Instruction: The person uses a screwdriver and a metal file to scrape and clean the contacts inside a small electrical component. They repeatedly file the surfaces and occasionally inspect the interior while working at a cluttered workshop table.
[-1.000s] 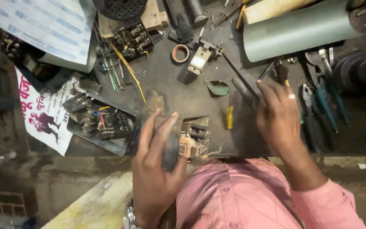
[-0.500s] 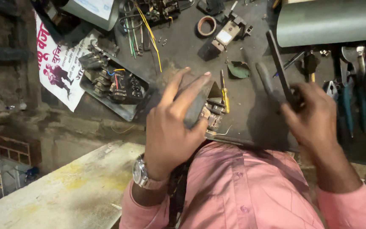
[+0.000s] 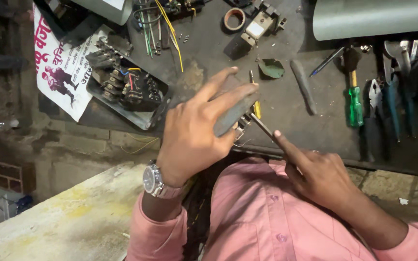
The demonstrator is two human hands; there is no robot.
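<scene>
My left hand [image 3: 194, 128] grips a dark grey electrical unit [image 3: 235, 108] at the near edge of the dark workbench [image 3: 291, 121], fingers spread over its top. A wristwatch sits on that wrist. My right hand [image 3: 315, 171] holds a thin metal tool [image 3: 262, 126], index finger laid along its shaft. The tool's tip meets the unit's underside, where small metal terminals show. Most of the unit is hidden under my left fingers.
A green-handled screwdriver [image 3: 354, 104], pliers [image 3: 380, 104] and other tools lie at the right. A grey tray of contactor parts [image 3: 126, 89] sits left of my hand, on a printed sheet [image 3: 59, 72]. A tape roll [image 3: 233, 18], wires [image 3: 163, 24] and a grey sheet roll [image 3: 373, 17] lie further back.
My right hand left the tools at the right and brought a thin tool down to the unit. My left hand kept its hold. The camera shifted right and down.
</scene>
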